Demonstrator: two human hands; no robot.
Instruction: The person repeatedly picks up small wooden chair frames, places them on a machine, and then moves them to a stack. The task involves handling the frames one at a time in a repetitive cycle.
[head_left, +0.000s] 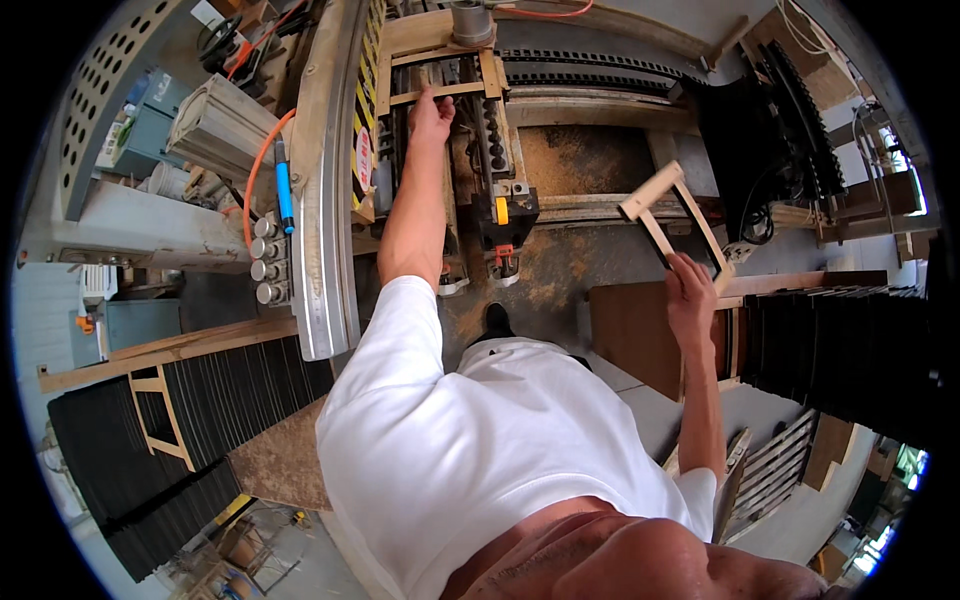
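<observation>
My left hand (430, 116) reaches forward to the machine and is closed on the near bar of a light wooden frame (490, 74), which lies on the machine bed beneath a metal cylinder (472, 24). Out to the right, my right hand (691, 288) grips a second light wooden frame (654, 190) by its near end. This one is tilted in the air, apart from the machine, and its open middle shows the floor behind. Parts of the fingers on both hands are hidden.
Stacks of black-edged pieces stand at my left (225, 405) and right (820, 345); another wooden frame (180, 458) rests on the left stack. A metal machine beam (328, 300) runs along my left side. Sawdust (590, 165) covers the area under the rails. A blue marker (284, 185) hangs by the beam.
</observation>
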